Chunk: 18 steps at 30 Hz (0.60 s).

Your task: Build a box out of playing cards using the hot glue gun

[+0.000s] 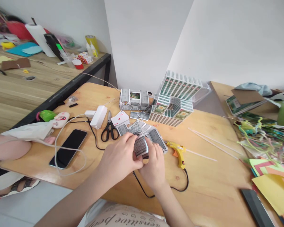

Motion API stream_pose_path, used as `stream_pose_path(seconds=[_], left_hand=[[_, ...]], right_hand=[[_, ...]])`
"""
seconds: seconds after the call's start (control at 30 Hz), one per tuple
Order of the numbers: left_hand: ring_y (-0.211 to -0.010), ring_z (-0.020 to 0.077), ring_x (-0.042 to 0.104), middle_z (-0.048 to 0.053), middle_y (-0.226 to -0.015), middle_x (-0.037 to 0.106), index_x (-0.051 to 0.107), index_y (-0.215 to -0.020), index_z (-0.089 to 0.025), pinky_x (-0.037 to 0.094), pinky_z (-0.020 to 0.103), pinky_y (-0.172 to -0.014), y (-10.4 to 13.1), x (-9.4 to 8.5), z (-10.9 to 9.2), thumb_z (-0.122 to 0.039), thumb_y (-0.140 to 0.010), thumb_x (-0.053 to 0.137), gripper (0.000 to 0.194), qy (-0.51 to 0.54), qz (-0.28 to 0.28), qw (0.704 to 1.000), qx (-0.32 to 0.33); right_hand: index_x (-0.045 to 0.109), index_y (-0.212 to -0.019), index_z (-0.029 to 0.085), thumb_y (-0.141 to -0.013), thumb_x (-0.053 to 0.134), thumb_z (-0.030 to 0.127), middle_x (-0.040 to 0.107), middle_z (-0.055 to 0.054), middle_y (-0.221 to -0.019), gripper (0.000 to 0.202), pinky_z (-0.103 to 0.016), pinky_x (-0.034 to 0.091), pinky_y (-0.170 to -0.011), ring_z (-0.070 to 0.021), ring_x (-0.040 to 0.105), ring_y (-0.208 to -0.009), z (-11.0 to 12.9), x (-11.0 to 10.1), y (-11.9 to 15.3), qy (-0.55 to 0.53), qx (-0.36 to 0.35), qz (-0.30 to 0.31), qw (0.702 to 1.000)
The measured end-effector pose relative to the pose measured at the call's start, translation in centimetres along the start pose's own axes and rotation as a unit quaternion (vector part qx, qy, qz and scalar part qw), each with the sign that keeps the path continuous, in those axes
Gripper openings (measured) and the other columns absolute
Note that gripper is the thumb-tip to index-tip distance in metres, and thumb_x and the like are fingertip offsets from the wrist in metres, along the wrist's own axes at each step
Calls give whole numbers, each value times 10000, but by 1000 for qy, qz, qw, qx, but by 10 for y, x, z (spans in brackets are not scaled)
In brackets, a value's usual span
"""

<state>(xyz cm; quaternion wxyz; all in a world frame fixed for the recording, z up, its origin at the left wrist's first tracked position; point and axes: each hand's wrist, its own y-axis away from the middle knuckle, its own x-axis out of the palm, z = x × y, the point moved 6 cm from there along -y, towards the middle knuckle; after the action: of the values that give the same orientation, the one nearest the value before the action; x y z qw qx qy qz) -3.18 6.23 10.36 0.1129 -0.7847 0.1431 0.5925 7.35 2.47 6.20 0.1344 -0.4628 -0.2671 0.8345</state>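
Observation:
A small folded piece of patterned playing cards (141, 146) is held between both hands near the table's middle. My left hand (121, 153) grips it from the left, fingers bent round its upper edge and thumb below. On its right side, my right hand (153, 162) presses with curled fingers. Just behind the hands lie more grey-backed cards (156, 136), some of them folded. A stack of face-up cards (120, 118) rests beside black scissors (109, 130). To the right is a yellow glue gun (179, 151) with its black cord curving toward me.
Behind stand a structure of card boxes (172, 101) and a card-covered box (134, 99). A phone (68, 148), white cable and white block (99, 117) lie left, near another person's arm (10, 146). Coloured paper (273, 189) and a black object (257, 206) are right.

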Motion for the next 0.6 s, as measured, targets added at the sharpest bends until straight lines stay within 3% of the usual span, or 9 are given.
stream_pose_path(seconds=[0.43,0.6], left_hand=[[-961,281,661,115,-1138,645,575,-1090,-131,564,370,-746,-1,7,3,-197,-612,606,483,61,-79,995,7],[-908,272,669,96,-1080,650,565,-1067,-142,574,384,-748,-2,10,5,-167,-595,622,476,96,-81,992,-5]], right_hand=[[413,-1308,145,-782,443,85,578,-117,-963,531,-473,518,-790,-257,544,-913,1,1,1,-49,0,-27,998],[399,-1331,154,-789,462,78,576,-107,-944,551,-478,516,-798,-252,544,-898,1,4,3,-53,6,-19,998]])
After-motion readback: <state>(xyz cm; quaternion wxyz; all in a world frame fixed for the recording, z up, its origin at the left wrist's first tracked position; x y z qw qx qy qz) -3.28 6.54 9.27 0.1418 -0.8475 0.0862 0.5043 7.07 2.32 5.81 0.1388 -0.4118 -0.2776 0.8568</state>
